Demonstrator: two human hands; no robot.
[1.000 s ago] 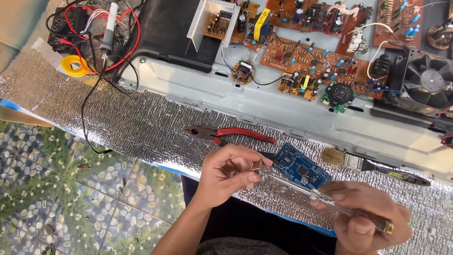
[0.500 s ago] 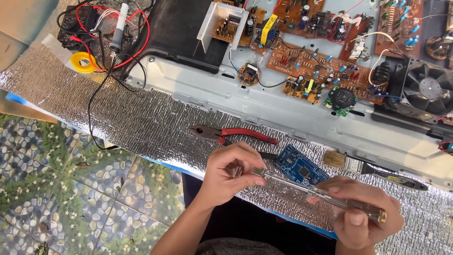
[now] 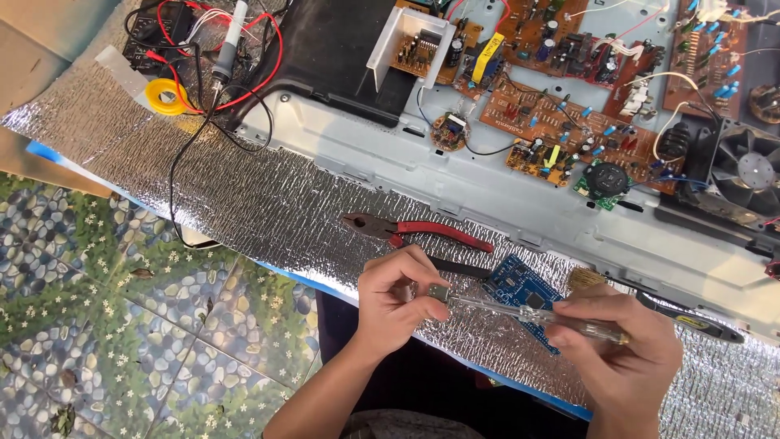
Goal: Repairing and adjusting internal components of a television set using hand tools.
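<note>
A: Quick pass. Left hand (image 3: 398,301)?

B: Fingers pinched round a small metal component (image 3: 439,293), held up just above the foil-covered mat (image 3: 268,203). Too small to say what kind of part it is.

A: Right hand (image 3: 626,349)?

B: Clenched on the clear handle of a screwdriver (image 3: 528,313). Shaft runs left, tip touching the small component in the left fingers.

A: Under the hands?

B: A blue circuit board (image 3: 520,286) lies flat on the foil, just beneath the screwdriver shaft, between both hands.

A: Other tools?

B: Red-handled pliers (image 3: 414,230) on the foil just beyond the left hand, jaws pointing left. A small brush (image 3: 587,279) with pale bristles next to the blue board, its dark handle running right behind the right hand.

A: Far side?

B: An opened grey metal chassis (image 3: 504,195) with brown circuit boards (image 3: 561,114) full of parts, and a black cooling fan (image 3: 747,175) at the right end. Top left, a soldering iron (image 3: 231,41) among red and black wires, a yellow tape roll (image 3: 166,96) beside it.

A: Floor?

B: Pebble-pattern tiles (image 3: 122,325), left of the mat.
</note>
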